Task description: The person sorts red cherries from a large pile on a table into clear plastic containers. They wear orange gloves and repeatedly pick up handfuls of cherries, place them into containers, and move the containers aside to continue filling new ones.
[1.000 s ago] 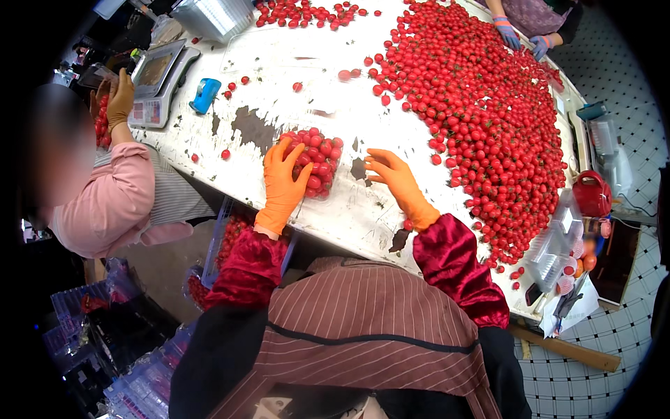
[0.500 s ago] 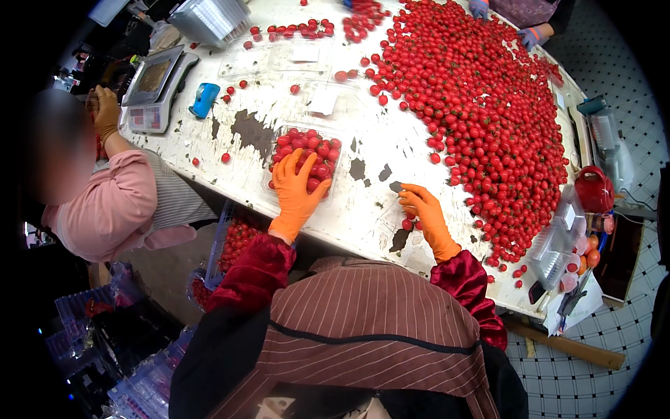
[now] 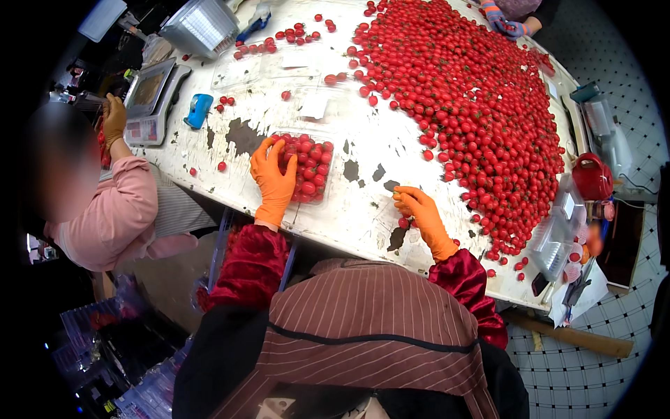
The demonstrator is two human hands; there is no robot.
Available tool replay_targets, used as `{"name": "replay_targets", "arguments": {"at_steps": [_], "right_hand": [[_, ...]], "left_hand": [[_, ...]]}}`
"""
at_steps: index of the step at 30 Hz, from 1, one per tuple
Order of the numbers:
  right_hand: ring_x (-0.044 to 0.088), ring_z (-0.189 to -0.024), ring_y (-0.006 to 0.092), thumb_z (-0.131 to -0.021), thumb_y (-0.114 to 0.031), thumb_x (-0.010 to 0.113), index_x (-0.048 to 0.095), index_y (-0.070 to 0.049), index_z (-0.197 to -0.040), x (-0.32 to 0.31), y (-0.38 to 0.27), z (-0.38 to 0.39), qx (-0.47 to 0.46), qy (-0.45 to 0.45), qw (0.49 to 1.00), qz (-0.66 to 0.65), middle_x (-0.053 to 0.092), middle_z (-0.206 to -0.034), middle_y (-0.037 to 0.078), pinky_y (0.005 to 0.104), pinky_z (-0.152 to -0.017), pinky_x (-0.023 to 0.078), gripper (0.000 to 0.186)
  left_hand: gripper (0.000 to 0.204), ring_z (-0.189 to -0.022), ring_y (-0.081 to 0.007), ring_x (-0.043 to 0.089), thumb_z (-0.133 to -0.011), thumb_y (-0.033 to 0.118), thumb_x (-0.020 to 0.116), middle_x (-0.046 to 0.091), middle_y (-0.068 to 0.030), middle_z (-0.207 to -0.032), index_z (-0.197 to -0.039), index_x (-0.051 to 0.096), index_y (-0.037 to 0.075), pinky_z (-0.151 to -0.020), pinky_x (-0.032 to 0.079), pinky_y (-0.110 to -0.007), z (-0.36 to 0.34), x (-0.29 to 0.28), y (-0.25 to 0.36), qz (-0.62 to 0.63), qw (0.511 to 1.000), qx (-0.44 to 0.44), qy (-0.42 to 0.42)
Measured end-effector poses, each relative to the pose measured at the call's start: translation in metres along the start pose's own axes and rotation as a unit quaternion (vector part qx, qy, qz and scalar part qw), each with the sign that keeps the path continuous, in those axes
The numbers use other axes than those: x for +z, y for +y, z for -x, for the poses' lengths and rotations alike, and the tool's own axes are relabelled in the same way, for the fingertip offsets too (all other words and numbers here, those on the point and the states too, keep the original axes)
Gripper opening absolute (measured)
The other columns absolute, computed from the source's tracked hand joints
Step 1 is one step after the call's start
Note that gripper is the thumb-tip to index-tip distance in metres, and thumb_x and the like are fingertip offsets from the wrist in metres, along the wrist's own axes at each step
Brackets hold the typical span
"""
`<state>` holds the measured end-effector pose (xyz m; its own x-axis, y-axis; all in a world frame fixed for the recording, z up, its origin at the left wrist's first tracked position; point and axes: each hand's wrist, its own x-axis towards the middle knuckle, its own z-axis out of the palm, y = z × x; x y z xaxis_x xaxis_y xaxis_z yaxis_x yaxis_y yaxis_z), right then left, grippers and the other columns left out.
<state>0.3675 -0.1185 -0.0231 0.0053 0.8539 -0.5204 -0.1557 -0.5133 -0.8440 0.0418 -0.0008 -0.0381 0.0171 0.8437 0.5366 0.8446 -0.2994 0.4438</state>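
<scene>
A table (image 3: 391, 133) bears the tomato punnet (image 3: 310, 201) between both hands (image 3: 273, 180) (image 3: 423, 213) (left touching).

We are seeing a brightly lit white tabletop (image 3: 388, 150) while plastic crates (image 3: 150, 392) are lying in dimness. Fisheye distortion is bending the tiled floor (image 3: 572, 380) near the black rim; glare is whitening clear trays (image 3: 202, 29); blur is veiling a co-worker's head (image 3: 66, 164).

White table (image 3: 335, 227), surface patchy; pale tiled floor (image 3: 611, 66).
</scene>
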Motion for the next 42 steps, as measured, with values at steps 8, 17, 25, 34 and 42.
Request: {"name": "replay_targets", "arguments": {"at_steps": [8, 17, 25, 34, 42], "right_hand": [[0.061, -0.087, 0.0134, -0.094, -0.025, 0.057, 0.064, -0.004, -0.121, -0.017, -0.007, 0.01, -0.018, 0.056, 0.997, 0.041, 0.067, -0.103, 0.005, 0.027, -0.076, 0.046, 0.035], [0.063, -0.095, 0.0171, -0.093, -0.024, 0.059, 0.062, -0.002, -0.123, -0.087, 0.022, 0.047, -0.056, 0.192, 0.979, 0.029, 0.067, -0.108, 0.007, 0.0284, -0.085, 0.046, 0.036], [0.062, -0.096, 0.0153, -0.096, -0.025, 0.057, 0.062, -0.004, -0.124, -0.079, 0.039, 0.049, -0.038, 0.16, 0.986, 0.036, 0.066, -0.111, 0.007, 0.0274, -0.087, 0.047, 0.036], [0.06, -0.09, 0.0136, -0.093, -0.02, 0.061, 0.063, -0.001, -0.121, -0.072, 0.031, 0.054, -0.047, 0.165, 0.985, 0.014, 0.066, -0.105, 0.006, 0.0253, -0.081, 0.046, 0.034], [0.06, -0.091, 0.0127, -0.094, -0.021, 0.06, 0.063, -0.002, -0.122, -0.068, 0.036, 0.044, -0.045, 0.141, 0.989, 0.019, 0.066, -0.105, 0.006, 0.025, -0.081, 0.046, 0.033]], "left_hand": [[0.044, -0.12, -0.0419, 0.048, -0.086, 0.025, 0.069, 0.05, -0.0228, -0.135, -0.125, 0.062, 0.007, -0.103, 0.037, -0.048, -0.011, 0.008, -0.027, 0.062, 0.991, 0.003, -0.12], [0.033, -0.114, -0.0322, 0.053, -0.083, 0.012, 0.071, 0.059, -0.0155, -0.12, -0.115, 0.065, 0.003, -0.1, 0.04, -0.041, 0.018, -0.04, 0.005, 0.113, 0.993, -0.001, 0.018], [0.037, -0.096, -0.0297, 0.054, -0.077, 0.024, 0.075, 0.061, -0.0068, -0.1, -0.112, 0.066, 0.014, -0.082, 0.04, -0.044, 0.053, -0.028, 0.018, -0.097, 0.987, 0.021, -0.124], [0.028, -0.1, -0.0294, 0.056, -0.082, 0.016, 0.072, 0.063, -0.008, -0.103, -0.108, 0.064, 0.009, -0.085, 0.04, -0.043, 0.057, -0.038, 0.034, 0.032, 0.998, 0.009, -0.056], [0.03, -0.082, -0.0305, 0.062, -0.079, 0.008, 0.075, 0.066, -0.0112, -0.094, -0.105, 0.063, 0.004, -0.073, 0.048, -0.038, 0.063, -0.053, 0.019, 0.129, 0.986, -0.083, -0.06]]}}
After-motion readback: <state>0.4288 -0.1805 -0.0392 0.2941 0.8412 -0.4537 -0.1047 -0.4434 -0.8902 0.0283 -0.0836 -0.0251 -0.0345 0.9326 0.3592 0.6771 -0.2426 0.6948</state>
